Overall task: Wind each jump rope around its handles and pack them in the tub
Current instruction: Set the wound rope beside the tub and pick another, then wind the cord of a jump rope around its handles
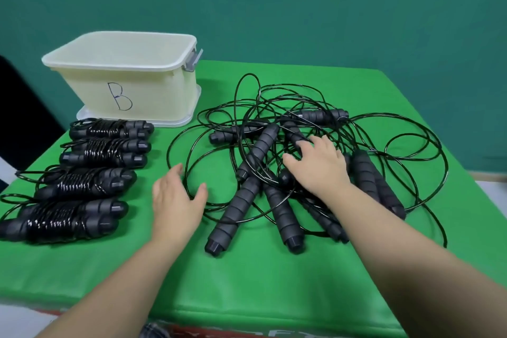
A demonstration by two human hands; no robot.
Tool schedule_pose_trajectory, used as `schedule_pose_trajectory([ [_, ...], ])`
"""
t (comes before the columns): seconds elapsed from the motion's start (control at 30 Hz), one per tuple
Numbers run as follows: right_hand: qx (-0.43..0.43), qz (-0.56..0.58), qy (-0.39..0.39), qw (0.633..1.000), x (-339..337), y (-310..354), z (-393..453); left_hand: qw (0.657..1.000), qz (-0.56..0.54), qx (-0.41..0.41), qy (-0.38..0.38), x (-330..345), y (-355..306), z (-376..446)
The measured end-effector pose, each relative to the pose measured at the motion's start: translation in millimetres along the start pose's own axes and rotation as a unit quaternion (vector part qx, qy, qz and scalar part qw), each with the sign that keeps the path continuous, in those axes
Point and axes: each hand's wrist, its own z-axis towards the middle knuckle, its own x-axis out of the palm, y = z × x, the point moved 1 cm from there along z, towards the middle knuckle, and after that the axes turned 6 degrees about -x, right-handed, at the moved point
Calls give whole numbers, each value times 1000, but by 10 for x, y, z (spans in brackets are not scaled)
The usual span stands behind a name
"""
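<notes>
Four wound jump ropes (90, 170) lie staged at 9 o'clock on the green surface (247, 277), below the tub (129, 90) at 11, while the left hand (175, 206) hovers flat-fingered and the right hand (321, 164), fingers spread, apparently presses the tangled ropes (288, 173) at centre to select handles.

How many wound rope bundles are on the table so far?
4, in a column left of the loose pile, in front of the tub: farthest, second, third, nearest. None looks hidden.

Staged demo rm: green-draped table (247, 282).
</notes>
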Motion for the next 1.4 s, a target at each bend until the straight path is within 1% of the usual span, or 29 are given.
schedule_pose_trajectory([
  [0.1,-3,3,4,1000,-11,-5,-1,997,14,71,-36,-10,-133,48],
  [0.13,-4,6,6,1000,-11,-7,3,995,13,92,-32,-2,-228,100],
  [0.2,-5,12,4,1000,2,-7,7,993,36,110,8,62,-489,245],
  [0.27,-6,18,3,1000,15,-11,5,990,82,81,76,181,-736,382],
  [0.33,-6,23,1,1000,15,-21,-3,986,81,21,143,318,-860,472],
  [0.4,-8,29,2,1000,11,-31,-16,988,26,-5,152,370,-893,489],
  [0.47,-7,34,3,999,9,-34,-22,991,-49,-5,123,325,-891,452],
  [0.5,-6,36,3,999,9,-34,-23,992,-70,-5,108,284,-898,421],
  [0.63,-7,37,-11,999,17,-24,-35,993,-81,-2,83,95,-878,322],
  [0.7,-9,34,-13,999,18,-27,-58,988,-109,-17,111,20,-835,320],
  [0.77,-12,34,-9,999,14,-38,-86,974,-163,-53,146,-16,-801,319],
  [0.87,-22,36,-9,999,5,-58,-134,947,-249,-118,166,-36,-776,284],
  [0.97,-29,32,-11,999,0,-91,-175,908,-338,-168,180,-72,-803,235],
  [1.03,-33,28,-9,999,-2,-106,-197,884,-389,-184,184,-106,-803,235],
  [1.17,-35,28,-14,999,-2,-105,-235,895,-375,-143,196,-248,-827,209],
  [1.3,-50,11,-24,998,-7,-98,-295,872,-414,-111,236,-432,-891,134],
  [1.37,-77,-18,-40,996,-40,-70,-349,880,-396,-98,245,-499,-920,87],
  [1.4,-114,-41,-63,991,-59,-40,-382,883,-389,-95,244,-530,-937,59],
])
